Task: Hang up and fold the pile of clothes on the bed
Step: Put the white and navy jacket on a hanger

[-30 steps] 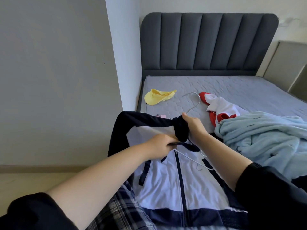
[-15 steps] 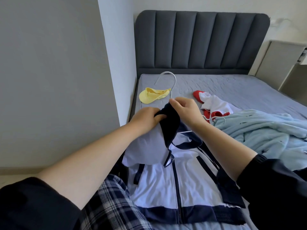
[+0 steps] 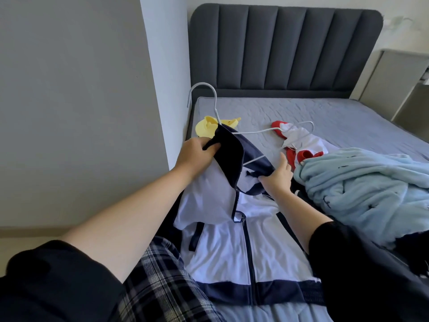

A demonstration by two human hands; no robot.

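Mid-frame on the bed (image 3: 325, 117), the left hand (image 3: 195, 154) is gripping the collar of the zip jacket (image 3: 232, 252), the right hand (image 3: 278, 177) is pinching its opposite edge, and the wire hanger (image 3: 215, 103), only half inside, is probably risking slipping out.

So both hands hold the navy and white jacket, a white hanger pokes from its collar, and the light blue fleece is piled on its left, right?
Not quite: the head view shows the light blue fleece piled right of the jacket, not left. The rest holds: left hand and right hand both hold the jacket, and the white hanger pokes from its collar.
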